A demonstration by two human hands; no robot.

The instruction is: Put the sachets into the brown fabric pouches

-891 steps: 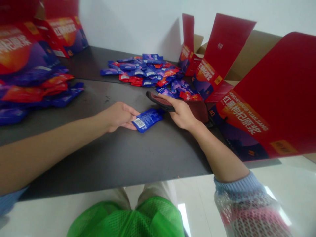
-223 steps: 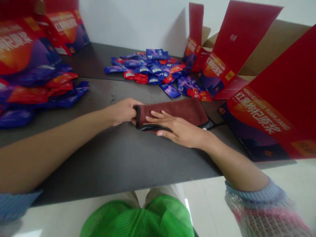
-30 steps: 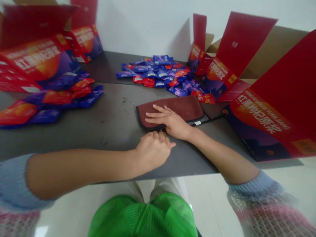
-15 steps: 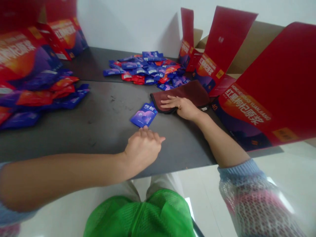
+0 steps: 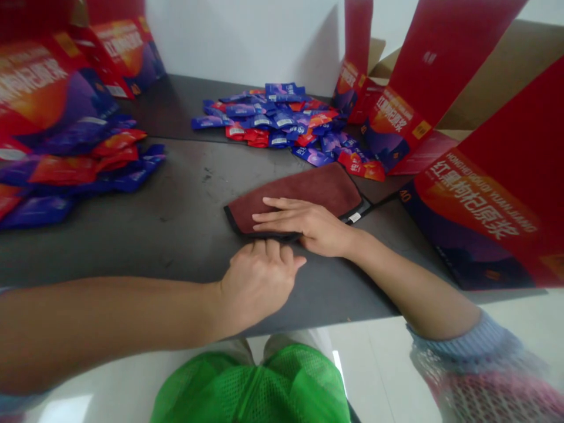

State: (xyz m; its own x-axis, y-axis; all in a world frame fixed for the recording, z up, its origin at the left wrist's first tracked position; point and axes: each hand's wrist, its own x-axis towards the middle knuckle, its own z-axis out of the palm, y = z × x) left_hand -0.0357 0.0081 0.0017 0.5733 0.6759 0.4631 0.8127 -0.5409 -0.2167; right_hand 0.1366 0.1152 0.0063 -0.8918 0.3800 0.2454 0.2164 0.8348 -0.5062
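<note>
My right hand lies over a folded brown cloth with black edging and a small white tag. Its fingers are stretched across the top, and the thumb is tucked at the near edge, so the cloth sits in its grip. Directly in front of that edge, my left hand is closed, knuckles up and thumb pointing right. The left fingertips are hidden, and I cannot see what they hold. No part of the purple sachet seen earlier in front of the left hand shows; the cloth covers that spot.
At the back of the dark table lies a pile of purple and red sachets. More sachets lie at the left, before red boxes. Open red cartons line the right side. The table's front edge runs just below my hands.
My right hand has drawn the cloth leftward and nearer, over the purple sachet, up to my left hand. Red sachets once behind the cloth now show. My left hand keeps its closed pose.
</note>
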